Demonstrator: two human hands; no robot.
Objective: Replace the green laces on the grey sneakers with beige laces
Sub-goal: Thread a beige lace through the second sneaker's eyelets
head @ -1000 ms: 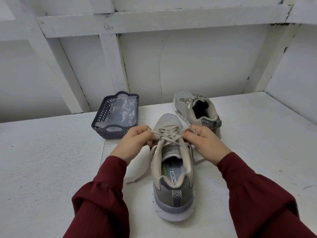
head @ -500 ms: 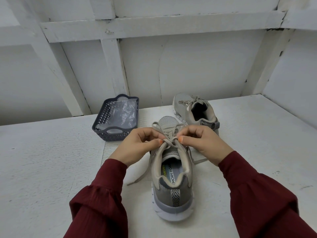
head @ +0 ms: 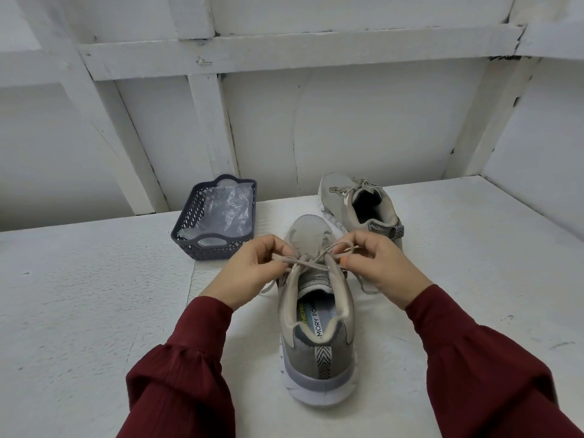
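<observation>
the toe and lower eyelets of the near grey mesh sneaker with the white sole (head: 317, 349), standing heel toward the camera at centre frame, are partly covered by both hands, so how far down the lacing runs cannot be made out. the left hand (head: 249, 267), left of centre, is closed with its fingertips pinched on one strand of the flat beige lace (head: 311, 263); the right hand (head: 376, 263), right of centre, is closed in the same way on the other strand. the two strands cross in a tight x just above the shoe's tongue, between the hands. loose lace tails trail onto the white painted tabletop (head: 82, 311) on either side of the shoe, the right one partly hidden under the right wrist. both dark red crinkled sleeves (head: 189, 380) are cut off by the bottom edge of the frame.

on the near sneaker's insole, printing reads "mory foa", the first and last letters hidden by the collar; a yellow-green word beside it is too folded to read. a black and white chevron pull tab runs down the heel.

the second grey sneaker (head: 360, 207) sits behind and to the right, upper centre, already laced in beige with a bow; its inside is dark.

the dark blue woven plastic basket (head: 215, 241), upper left of centre, holds crumpled clear plastic film (head: 227, 210); whatever lies under it cannot be seen.
</observation>
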